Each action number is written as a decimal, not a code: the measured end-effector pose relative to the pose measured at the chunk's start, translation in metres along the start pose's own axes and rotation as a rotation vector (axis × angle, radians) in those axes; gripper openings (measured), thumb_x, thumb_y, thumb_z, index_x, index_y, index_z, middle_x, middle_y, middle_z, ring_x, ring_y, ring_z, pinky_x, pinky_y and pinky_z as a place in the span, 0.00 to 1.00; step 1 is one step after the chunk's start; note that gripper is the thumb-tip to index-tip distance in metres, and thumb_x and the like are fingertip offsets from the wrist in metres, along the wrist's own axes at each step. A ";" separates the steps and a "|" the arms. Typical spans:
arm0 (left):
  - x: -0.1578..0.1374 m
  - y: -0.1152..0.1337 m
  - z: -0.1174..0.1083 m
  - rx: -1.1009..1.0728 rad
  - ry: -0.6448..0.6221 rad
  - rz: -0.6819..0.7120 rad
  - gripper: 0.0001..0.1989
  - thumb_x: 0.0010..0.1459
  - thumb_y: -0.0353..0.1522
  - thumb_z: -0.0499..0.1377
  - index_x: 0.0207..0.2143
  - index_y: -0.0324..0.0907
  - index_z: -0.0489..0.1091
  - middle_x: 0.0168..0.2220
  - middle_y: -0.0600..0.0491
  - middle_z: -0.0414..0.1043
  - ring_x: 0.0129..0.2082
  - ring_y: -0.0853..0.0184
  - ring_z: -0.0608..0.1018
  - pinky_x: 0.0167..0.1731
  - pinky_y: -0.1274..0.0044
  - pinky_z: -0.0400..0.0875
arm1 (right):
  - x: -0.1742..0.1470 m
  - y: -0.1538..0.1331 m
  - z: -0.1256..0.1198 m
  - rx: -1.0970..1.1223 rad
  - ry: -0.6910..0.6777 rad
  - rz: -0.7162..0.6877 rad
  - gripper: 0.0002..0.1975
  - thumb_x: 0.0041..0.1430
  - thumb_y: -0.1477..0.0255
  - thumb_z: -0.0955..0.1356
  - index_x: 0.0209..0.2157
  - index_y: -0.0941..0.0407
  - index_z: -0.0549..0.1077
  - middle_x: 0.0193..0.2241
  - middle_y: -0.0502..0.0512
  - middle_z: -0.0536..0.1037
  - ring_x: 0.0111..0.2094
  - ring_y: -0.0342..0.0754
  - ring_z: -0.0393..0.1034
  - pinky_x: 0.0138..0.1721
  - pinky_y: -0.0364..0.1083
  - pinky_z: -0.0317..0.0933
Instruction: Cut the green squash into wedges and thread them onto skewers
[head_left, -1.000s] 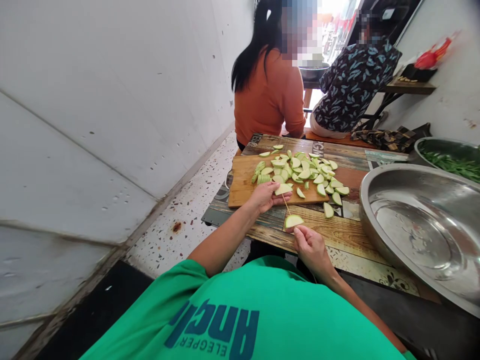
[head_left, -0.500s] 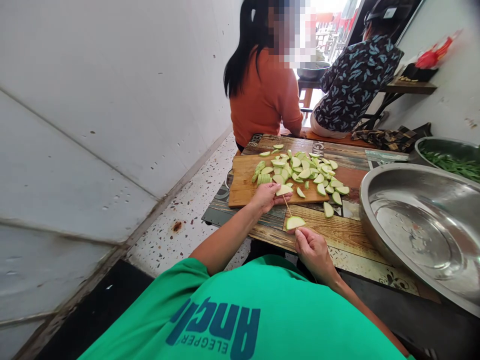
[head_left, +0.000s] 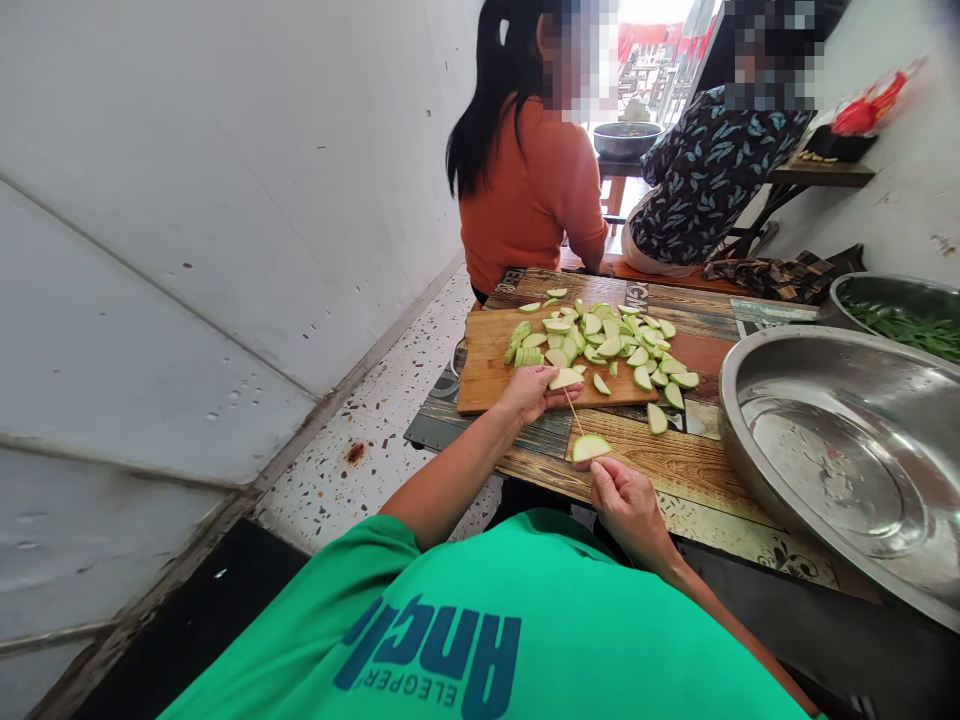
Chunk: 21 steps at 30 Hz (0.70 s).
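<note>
My left hand pinches a pale half-round zucchini slice just over the near edge of the cutting board. A thin wooden skewer runs from that slice down to a second zucchini slice, which is threaded on it. Below this second slice, my right hand is closed, thumb and fingers pressed together at the skewer's lower end, which they hide. Many more cut zucchini slices with green rind lie heaped on the wooden cutting board, and some have spilled onto the table to its right.
A large steel basin stands on the table's right side, with a bowl of green vegetables behind it. Two people sit beyond the far edge. A white wall runs along the left.
Both hands hold nearly the same place, with the left hand and its slice shifted very slightly left. Beyond the table, the person in the patterned shirt has turned their head.
</note>
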<state>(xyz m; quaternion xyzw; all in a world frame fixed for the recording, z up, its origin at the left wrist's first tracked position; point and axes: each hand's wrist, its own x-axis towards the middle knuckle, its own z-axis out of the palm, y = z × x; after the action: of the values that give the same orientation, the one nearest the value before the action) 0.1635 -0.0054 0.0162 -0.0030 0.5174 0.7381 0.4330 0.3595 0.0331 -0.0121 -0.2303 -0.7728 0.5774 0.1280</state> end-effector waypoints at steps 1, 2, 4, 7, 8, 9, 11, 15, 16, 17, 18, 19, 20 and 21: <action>0.000 0.000 0.000 -0.002 0.003 -0.003 0.10 0.62 0.22 0.51 0.28 0.33 0.66 0.27 0.45 0.75 0.27 0.66 0.80 0.39 0.68 0.77 | 0.000 0.000 0.000 0.000 -0.001 0.001 0.20 0.62 0.60 0.60 0.36 0.61 0.75 0.14 0.45 0.61 0.16 0.42 0.57 0.20 0.42 0.51; 0.000 0.000 0.000 -0.005 0.006 -0.007 0.09 0.62 0.21 0.51 0.28 0.33 0.66 0.27 0.45 0.75 0.27 0.66 0.80 0.39 0.68 0.77 | 0.000 -0.001 0.000 0.000 -0.001 0.001 0.20 0.62 0.60 0.60 0.36 0.60 0.75 0.14 0.45 0.61 0.16 0.42 0.57 0.20 0.42 0.51; -0.001 0.000 0.000 -0.009 0.009 -0.014 0.09 0.62 0.22 0.51 0.29 0.33 0.66 0.27 0.45 0.75 0.27 0.66 0.80 0.37 0.70 0.78 | 0.000 -0.002 0.000 -0.002 0.002 -0.003 0.20 0.62 0.59 0.60 0.35 0.60 0.75 0.14 0.45 0.61 0.16 0.42 0.57 0.20 0.42 0.52; -0.001 0.000 0.000 -0.011 0.011 -0.020 0.09 0.62 0.22 0.50 0.29 0.33 0.66 0.26 0.45 0.75 0.26 0.66 0.80 0.36 0.71 0.78 | -0.001 -0.002 0.000 -0.001 0.001 -0.005 0.19 0.62 0.59 0.61 0.35 0.60 0.75 0.14 0.45 0.61 0.16 0.42 0.57 0.20 0.42 0.52; -0.001 0.000 0.000 -0.013 0.011 -0.021 0.09 0.62 0.22 0.51 0.29 0.33 0.66 0.27 0.45 0.75 0.27 0.66 0.80 0.36 0.71 0.78 | -0.001 -0.002 0.001 0.001 0.000 -0.004 0.19 0.62 0.60 0.61 0.35 0.60 0.75 0.14 0.45 0.61 0.16 0.42 0.57 0.20 0.42 0.52; -0.001 0.001 -0.001 -0.016 0.013 -0.023 0.08 0.62 0.22 0.51 0.30 0.33 0.67 0.27 0.45 0.75 0.27 0.66 0.81 0.37 0.71 0.78 | -0.002 -0.002 0.001 0.003 -0.001 -0.003 0.19 0.62 0.60 0.61 0.35 0.60 0.75 0.14 0.45 0.61 0.16 0.42 0.57 0.19 0.42 0.52; -0.001 0.001 -0.001 -0.025 0.016 -0.026 0.06 0.61 0.22 0.52 0.32 0.33 0.67 0.27 0.45 0.76 0.27 0.66 0.81 0.37 0.70 0.78 | -0.002 -0.002 0.001 0.002 -0.004 -0.005 0.19 0.62 0.60 0.60 0.35 0.60 0.75 0.14 0.45 0.60 0.16 0.42 0.57 0.20 0.42 0.52; -0.001 0.001 -0.001 -0.018 0.015 -0.023 0.07 0.61 0.22 0.51 0.33 0.33 0.67 0.26 0.46 0.75 0.28 0.66 0.81 0.38 0.70 0.78 | -0.002 -0.002 0.001 0.004 -0.018 -0.003 0.20 0.62 0.59 0.60 0.36 0.60 0.74 0.14 0.45 0.60 0.16 0.42 0.57 0.19 0.42 0.52; -0.001 0.001 -0.001 -0.014 0.014 -0.022 0.07 0.62 0.22 0.51 0.32 0.33 0.67 0.26 0.46 0.75 0.27 0.66 0.81 0.38 0.69 0.78 | -0.002 -0.003 0.001 0.001 -0.019 -0.001 0.20 0.62 0.59 0.60 0.36 0.60 0.74 0.14 0.45 0.60 0.16 0.42 0.57 0.19 0.42 0.52; -0.001 0.001 -0.001 -0.012 0.014 -0.021 0.08 0.62 0.22 0.50 0.32 0.33 0.67 0.26 0.46 0.75 0.27 0.66 0.81 0.38 0.69 0.77 | -0.002 -0.004 0.001 -0.002 -0.019 0.003 0.20 0.62 0.59 0.60 0.35 0.60 0.74 0.14 0.45 0.60 0.16 0.42 0.57 0.19 0.42 0.52; -0.001 0.000 -0.001 -0.011 0.014 -0.021 0.08 0.62 0.21 0.50 0.31 0.33 0.67 0.26 0.45 0.75 0.27 0.66 0.80 0.38 0.69 0.77 | -0.002 -0.004 0.001 -0.004 -0.018 0.006 0.20 0.61 0.59 0.60 0.35 0.60 0.74 0.14 0.45 0.60 0.16 0.42 0.57 0.19 0.42 0.53; -0.001 0.000 -0.002 -0.013 0.012 -0.021 0.08 0.61 0.21 0.50 0.31 0.33 0.66 0.26 0.45 0.75 0.27 0.66 0.80 0.38 0.69 0.78 | -0.002 -0.005 0.001 -0.005 -0.017 0.009 0.20 0.61 0.59 0.60 0.35 0.60 0.74 0.14 0.45 0.60 0.16 0.42 0.57 0.19 0.42 0.53; 0.000 0.000 -0.002 -0.016 0.010 -0.020 0.08 0.61 0.21 0.50 0.30 0.33 0.66 0.26 0.45 0.75 0.26 0.65 0.80 0.37 0.69 0.78 | -0.003 -0.006 0.001 -0.003 -0.017 0.012 0.20 0.61 0.59 0.60 0.35 0.60 0.74 0.14 0.45 0.60 0.16 0.43 0.57 0.19 0.42 0.53; 0.000 0.000 -0.002 -0.019 0.007 -0.020 0.08 0.61 0.21 0.50 0.30 0.33 0.66 0.26 0.45 0.75 0.26 0.65 0.80 0.37 0.69 0.78 | -0.003 -0.006 0.001 0.001 -0.017 0.013 0.20 0.61 0.58 0.60 0.35 0.60 0.74 0.14 0.45 0.60 0.16 0.43 0.57 0.19 0.42 0.53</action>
<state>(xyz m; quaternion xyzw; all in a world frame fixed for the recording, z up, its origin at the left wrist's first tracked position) 0.1630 -0.0072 0.0151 -0.0149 0.5118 0.7387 0.4383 0.3601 0.0293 -0.0067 -0.2305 -0.7721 0.5805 0.1176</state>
